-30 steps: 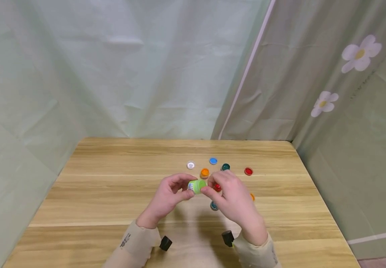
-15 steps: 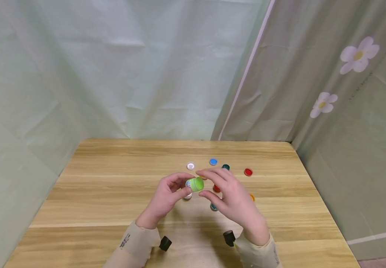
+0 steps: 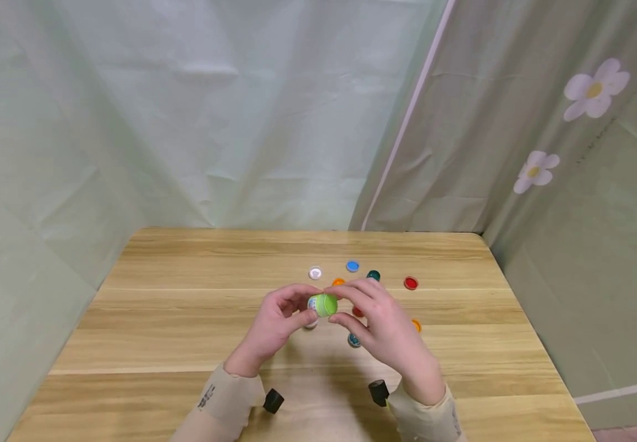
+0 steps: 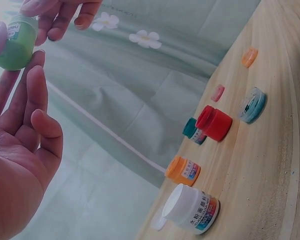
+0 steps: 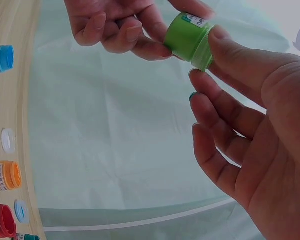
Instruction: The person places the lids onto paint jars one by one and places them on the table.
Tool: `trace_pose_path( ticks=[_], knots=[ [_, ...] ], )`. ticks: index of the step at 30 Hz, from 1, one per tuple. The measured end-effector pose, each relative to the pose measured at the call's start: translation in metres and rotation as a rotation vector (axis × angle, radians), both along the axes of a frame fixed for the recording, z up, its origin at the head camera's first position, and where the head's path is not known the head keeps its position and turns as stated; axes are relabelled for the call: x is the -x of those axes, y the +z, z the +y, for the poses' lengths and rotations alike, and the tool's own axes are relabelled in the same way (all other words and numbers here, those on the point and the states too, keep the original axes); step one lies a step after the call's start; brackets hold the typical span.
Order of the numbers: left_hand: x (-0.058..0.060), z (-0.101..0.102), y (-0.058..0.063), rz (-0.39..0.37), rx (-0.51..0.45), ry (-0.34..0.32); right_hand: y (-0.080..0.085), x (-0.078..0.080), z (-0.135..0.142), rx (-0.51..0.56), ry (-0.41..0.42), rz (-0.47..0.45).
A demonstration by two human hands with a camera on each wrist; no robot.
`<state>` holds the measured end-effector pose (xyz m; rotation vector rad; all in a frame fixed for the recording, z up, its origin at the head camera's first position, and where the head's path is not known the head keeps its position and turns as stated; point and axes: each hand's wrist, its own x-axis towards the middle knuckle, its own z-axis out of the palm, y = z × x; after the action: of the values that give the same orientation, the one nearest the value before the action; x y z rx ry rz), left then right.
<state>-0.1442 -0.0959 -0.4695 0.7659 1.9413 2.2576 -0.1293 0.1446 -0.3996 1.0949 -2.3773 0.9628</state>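
A small green paint jar (image 3: pixel 321 305) is held up over the table, tilted so its round end faces right. My left hand (image 3: pixel 269 328) grips its labelled body between thumb and fingers. My right hand (image 3: pixel 387 328) curves its thumb and fingers round the other end. In the right wrist view, the right thumb (image 5: pixel 222 37) lies at the jar's ribbed end, opposite the fingertips. Below on the table stand a white jar (image 4: pixel 192 207), an orange jar (image 4: pixel 182 170), a red jar (image 4: pixel 215 123) and a dark green jar (image 4: pixel 192 129).
Loose lids lie about the wooden table (image 3: pixel 186 319): a white lid (image 3: pixel 315 272), a blue lid (image 3: pixel 353 266), a red lid (image 3: pixel 410 283), an orange lid (image 4: pixel 249 57) and a teal lid (image 4: pixel 254 106). A blue jar (image 5: pixel 5 58) shows in the right wrist view. Pale curtains (image 3: pixel 241 123) hang behind.
My right fingers pinched the jar's end, spread apart from it, and now close round it again. The jar has shifted slightly left and its end has turned more toward the head camera.
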Motion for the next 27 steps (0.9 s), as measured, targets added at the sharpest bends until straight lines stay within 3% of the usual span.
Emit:
trace_pose_path(
  ticks=[18, 27],
  knots=[
    [-0.0014, 0.0017, 0.0025, -0.022, 0.012, 0.004, -0.0007, -0.0041, -0.0021, -0.015, -0.127, -0.087],
    [-0.0020, 0.0006, 0.0033, -0.025, 0.013, 0.025, -0.0007, -0.0023, 0.0000, -0.009, -0.068, -0.063]
  ],
)
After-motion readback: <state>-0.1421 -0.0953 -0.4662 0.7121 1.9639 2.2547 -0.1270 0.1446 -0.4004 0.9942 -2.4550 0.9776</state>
